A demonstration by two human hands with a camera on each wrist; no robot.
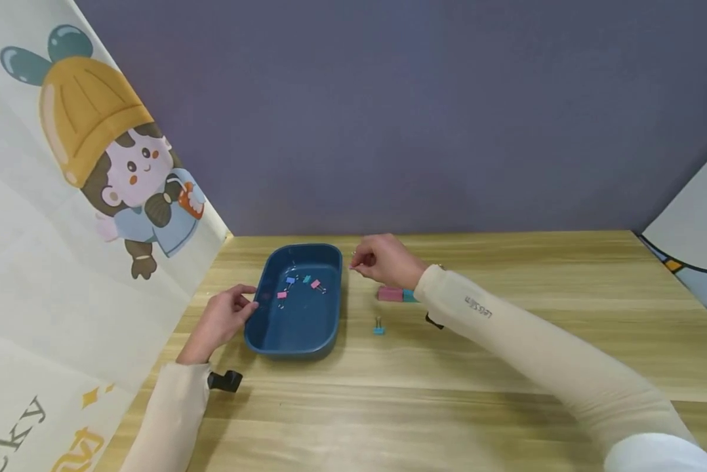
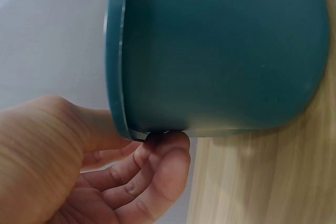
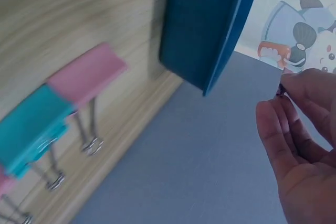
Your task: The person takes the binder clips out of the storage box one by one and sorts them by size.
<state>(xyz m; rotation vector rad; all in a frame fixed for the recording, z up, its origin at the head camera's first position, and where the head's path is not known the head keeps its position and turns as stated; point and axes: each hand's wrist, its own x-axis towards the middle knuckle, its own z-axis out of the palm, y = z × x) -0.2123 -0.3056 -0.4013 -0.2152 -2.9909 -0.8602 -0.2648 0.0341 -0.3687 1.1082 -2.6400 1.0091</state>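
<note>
"Blue tray [image 1: 297, 328], over there?"
"Left hand [image 1: 226, 318]: fingers gripping its rim, nine o'clock."
"Right hand [image 1: 384, 260]?"
"Fingers pinching one small clip [image 3: 281, 91], just outside, two o'clock."
"Contents?"
"Four clips [image 1: 315, 284], toward twelve."

White wall [image 1: 29, 275] at left: dark slanted letters "cky" [image 1: 18, 429] (start of word cut off by frame edge). Right sleeve [image 1: 530, 344]: small dark lettering [image 1: 478, 307], too small to read surely.
</note>
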